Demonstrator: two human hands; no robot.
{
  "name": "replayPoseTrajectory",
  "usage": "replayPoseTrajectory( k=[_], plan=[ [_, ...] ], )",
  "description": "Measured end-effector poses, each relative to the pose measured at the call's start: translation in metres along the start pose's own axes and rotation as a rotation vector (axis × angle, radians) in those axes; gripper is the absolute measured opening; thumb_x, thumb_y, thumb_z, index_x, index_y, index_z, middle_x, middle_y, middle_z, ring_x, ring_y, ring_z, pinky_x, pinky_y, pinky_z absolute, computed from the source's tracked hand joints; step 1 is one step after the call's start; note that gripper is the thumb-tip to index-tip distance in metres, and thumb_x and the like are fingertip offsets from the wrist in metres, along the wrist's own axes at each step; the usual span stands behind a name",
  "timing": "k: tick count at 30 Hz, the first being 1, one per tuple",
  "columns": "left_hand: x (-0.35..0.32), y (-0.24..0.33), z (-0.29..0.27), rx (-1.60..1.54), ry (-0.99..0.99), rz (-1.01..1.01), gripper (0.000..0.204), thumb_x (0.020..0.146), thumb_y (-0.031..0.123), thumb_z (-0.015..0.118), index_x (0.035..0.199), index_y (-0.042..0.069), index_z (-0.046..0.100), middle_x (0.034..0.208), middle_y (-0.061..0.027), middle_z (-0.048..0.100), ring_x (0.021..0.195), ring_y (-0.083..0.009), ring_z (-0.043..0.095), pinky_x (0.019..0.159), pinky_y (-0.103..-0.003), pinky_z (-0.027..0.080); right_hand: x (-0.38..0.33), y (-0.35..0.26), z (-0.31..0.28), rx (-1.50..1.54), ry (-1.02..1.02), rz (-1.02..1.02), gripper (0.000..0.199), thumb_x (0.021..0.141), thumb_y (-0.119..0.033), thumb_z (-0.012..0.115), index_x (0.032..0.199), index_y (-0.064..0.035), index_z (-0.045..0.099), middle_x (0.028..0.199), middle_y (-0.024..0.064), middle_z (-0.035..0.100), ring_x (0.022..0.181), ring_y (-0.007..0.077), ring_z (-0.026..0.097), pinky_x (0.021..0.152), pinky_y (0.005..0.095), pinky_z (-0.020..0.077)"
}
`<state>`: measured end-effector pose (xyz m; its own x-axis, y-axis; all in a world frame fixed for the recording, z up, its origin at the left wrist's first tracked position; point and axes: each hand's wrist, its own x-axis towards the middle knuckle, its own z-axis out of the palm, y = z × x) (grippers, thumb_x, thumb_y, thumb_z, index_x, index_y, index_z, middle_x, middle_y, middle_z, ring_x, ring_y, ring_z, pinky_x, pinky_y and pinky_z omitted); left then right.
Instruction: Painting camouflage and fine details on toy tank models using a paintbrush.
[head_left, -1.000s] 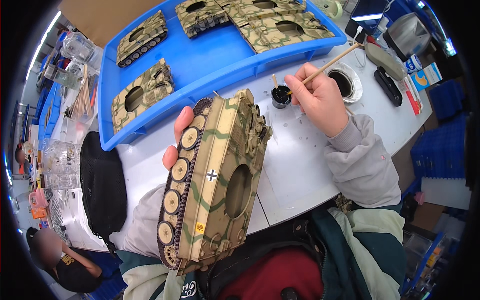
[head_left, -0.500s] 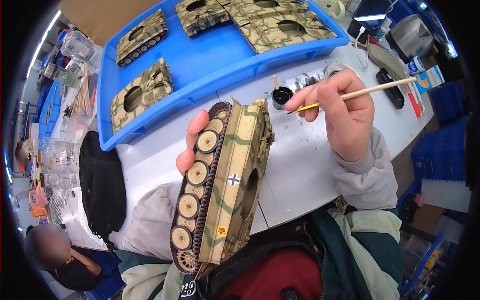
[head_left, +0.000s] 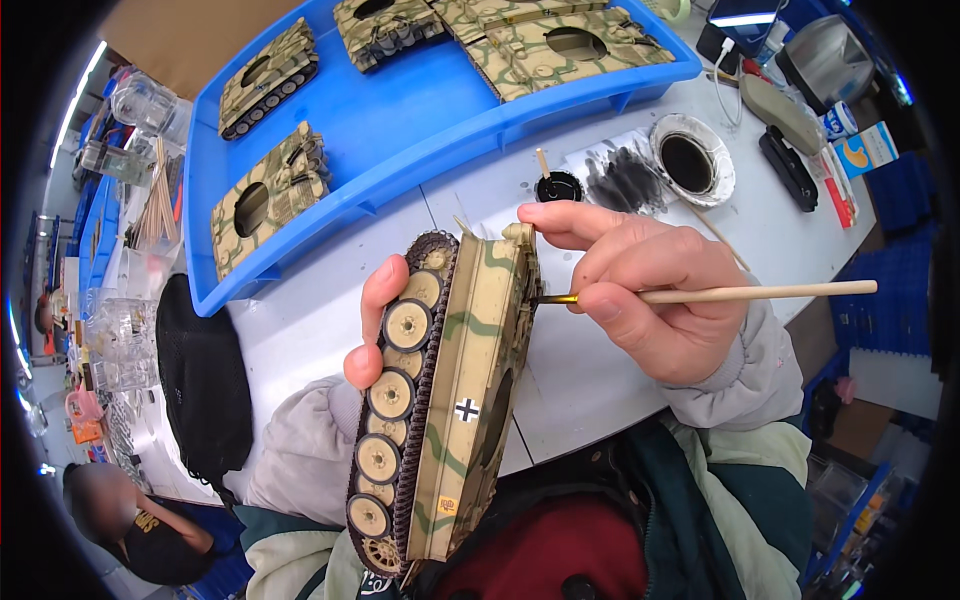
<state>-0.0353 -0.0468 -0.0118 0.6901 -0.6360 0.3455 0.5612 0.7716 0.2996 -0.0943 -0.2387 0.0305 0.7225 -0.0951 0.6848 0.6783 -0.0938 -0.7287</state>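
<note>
A camouflage-painted model tank hull (head_left: 462, 400) stands tilted on its side, tracks and wheels facing left. My left hand (head_left: 378, 320) grips it from behind; two fingertips show at the track, and the rest is hidden. In my right hand (head_left: 650, 290) is a thin paintbrush (head_left: 770, 292) with a pale wooden handle, pinched between thumb and fingers. Its dark tip meets the hull's upper right side, while my index finger reaches to the hull's top end. Beyond my hand sits a small pot of black paint (head_left: 558, 188) with a stick in it.
A blue tray (head_left: 400, 175) with several similar tank hulls fills the far side. A paint-smeared cloth (head_left: 625, 175) and a white bowl with dark liquid (head_left: 690, 160) stand at the right. A black pouch (head_left: 203, 385) lies left. Another person (head_left: 150, 520) sits at lower left.
My right hand has moved down and left, bringing the brush from near the paint pot to the hull. The hull has shifted slightly downward in the view, still in my left hand.
</note>
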Motion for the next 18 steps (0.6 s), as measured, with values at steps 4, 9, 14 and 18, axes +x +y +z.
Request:
replayPoseTrajectory(
  k=[4, 9, 14, 18],
  plan=[
    [-0.001, 0.003, -0.001, -0.035, 0.006, -0.028, 0.062, 0.085, 0.033, 0.050, 0.139, 0.016, 0.026, 0.136, -0.0242, 0.034, 0.121, -0.0326, 0.044, 0.097, -0.042, 0.043, -0.001, 0.005, -0.001, -0.006, -0.026, -0.034, 0.009, 0.078, 0.006, 0.063, 0.080, 0.0008, 0.055, 0.066, 0.0061, 0.055, 0.059, 0.0147, 0.054, 0.089, 0.0493, 0.0460],
    [0.000, 0.004, -0.003, -0.029, -0.031, -0.034, 0.061, 0.085, 0.031, 0.051, 0.139, 0.016, 0.026, 0.136, -0.0241, 0.034, 0.122, -0.0325, 0.042, 0.099, -0.043, 0.041, 0.000, 0.004, 0.001, -0.050, -0.019, -0.074, 0.011, 0.077, 0.006, 0.064, 0.078, 0.0002, 0.055, 0.065, 0.0060, 0.054, 0.056, 0.0165, 0.053, 0.089, 0.0501, 0.0463],
    [-0.003, 0.007, -0.009, -0.020, -0.015, -0.074, 0.061, 0.085, 0.032, 0.052, 0.139, 0.016, 0.027, 0.136, -0.0240, 0.035, 0.121, -0.0319, 0.044, 0.097, -0.042, 0.043, 0.001, 0.002, 0.000, -0.091, -0.041, -0.060, 0.011, 0.077, 0.006, 0.064, 0.077, -0.0003, 0.055, 0.066, 0.0055, 0.055, 0.057, 0.0172, 0.054, 0.089, 0.0500, 0.0464],
    [-0.015, 0.001, -0.026, -0.049, 0.041, -0.049, 0.061, 0.084, 0.032, 0.053, 0.138, 0.018, 0.029, 0.134, -0.0243, 0.037, 0.118, -0.0316, 0.047, 0.094, -0.042, 0.046, 0.001, 0.002, 0.001, -0.071, -0.026, -0.060, 0.011, 0.077, 0.005, 0.064, 0.077, -0.0004, 0.055, 0.066, 0.0054, 0.055, 0.056, 0.0170, 0.054, 0.089, 0.0497, 0.0462]
  ],
)
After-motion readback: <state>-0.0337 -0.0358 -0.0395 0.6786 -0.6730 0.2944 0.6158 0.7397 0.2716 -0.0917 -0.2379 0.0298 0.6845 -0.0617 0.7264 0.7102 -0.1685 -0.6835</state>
